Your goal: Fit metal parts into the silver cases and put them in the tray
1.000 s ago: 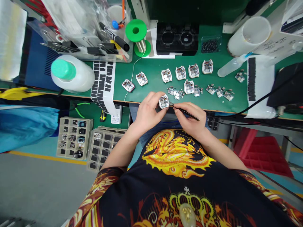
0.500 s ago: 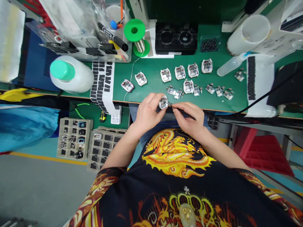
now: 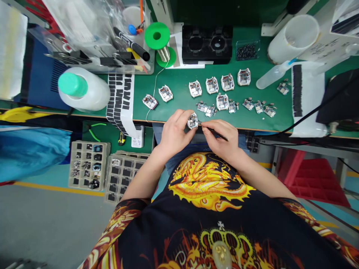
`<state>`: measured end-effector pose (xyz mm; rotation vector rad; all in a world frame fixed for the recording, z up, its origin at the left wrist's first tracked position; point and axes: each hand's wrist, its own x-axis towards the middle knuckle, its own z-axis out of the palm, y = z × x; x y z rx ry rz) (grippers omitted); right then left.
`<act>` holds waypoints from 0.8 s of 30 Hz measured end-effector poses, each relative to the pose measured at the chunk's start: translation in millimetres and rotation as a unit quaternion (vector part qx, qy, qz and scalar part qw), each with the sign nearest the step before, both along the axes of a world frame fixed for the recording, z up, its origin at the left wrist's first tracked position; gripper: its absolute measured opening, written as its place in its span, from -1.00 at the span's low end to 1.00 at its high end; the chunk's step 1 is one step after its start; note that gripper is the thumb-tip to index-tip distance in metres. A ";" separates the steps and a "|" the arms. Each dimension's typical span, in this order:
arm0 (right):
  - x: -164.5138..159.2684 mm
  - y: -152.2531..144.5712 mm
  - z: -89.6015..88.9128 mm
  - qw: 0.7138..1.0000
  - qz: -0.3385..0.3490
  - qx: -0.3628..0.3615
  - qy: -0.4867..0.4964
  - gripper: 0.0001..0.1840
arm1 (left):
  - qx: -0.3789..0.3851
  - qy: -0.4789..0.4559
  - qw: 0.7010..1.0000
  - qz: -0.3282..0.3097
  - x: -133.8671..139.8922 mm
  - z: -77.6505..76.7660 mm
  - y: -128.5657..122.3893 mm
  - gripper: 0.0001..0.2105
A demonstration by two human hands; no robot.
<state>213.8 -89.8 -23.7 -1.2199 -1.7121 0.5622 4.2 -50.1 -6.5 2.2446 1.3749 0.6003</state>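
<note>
One white-rimmed case point(image 3: 192, 121), clamped in my left hand point(image 3: 174, 132); one slim dark tool point(image 3: 219, 134), pinched in my right hand point(image 3: 224, 146), tip beside the case: seemingly fine work inside, next calling for steady aim.

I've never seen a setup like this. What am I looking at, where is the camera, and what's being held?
There is no machine here: these are a person's own bare hands, seen from a camera worn on their head, looking forward and down. The left hand has a small white case in its grip, with tiny parts showing inside. The right hand holds a thin dark tool, pointed toward that case. On the green bench lie more white cases and loose circuit pieces; a green spool and a white bottle stand there too.
</note>
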 end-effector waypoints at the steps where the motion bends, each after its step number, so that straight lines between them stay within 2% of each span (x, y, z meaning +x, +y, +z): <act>1: 0.2 -0.8 -0.2 1.000 0.004 0.008 -0.008 -0.81 | -0.001 0.003 1.000 -0.002 0.0 0.8 0.1 -0.58; 7: 1.3 -8.5 -1.1 0.998 0.024 0.032 -0.058 -0.69 | 0.034 0.032 0.999 0.019 4.1 3.3 -6.4 -0.63; 12: -0.9 -11.7 6.6 0.990 0.035 0.072 -0.115 -0.63 | 0.083 0.068 0.993 0.047 12.3 6.8 -16.5 -0.62; 19: -4.7 -12.3 18.3 0.970 0.026 0.129 -0.205 -0.70 | 0.117 0.110 0.984 0.072 18.3 9.7 -21.5 -0.59; 24: -2.6 -11.9 21.0 0.960 0.041 0.159 -0.229 -0.68 | 0.102 0.100 0.985 0.097 18.6 11.2 -20.5 -0.57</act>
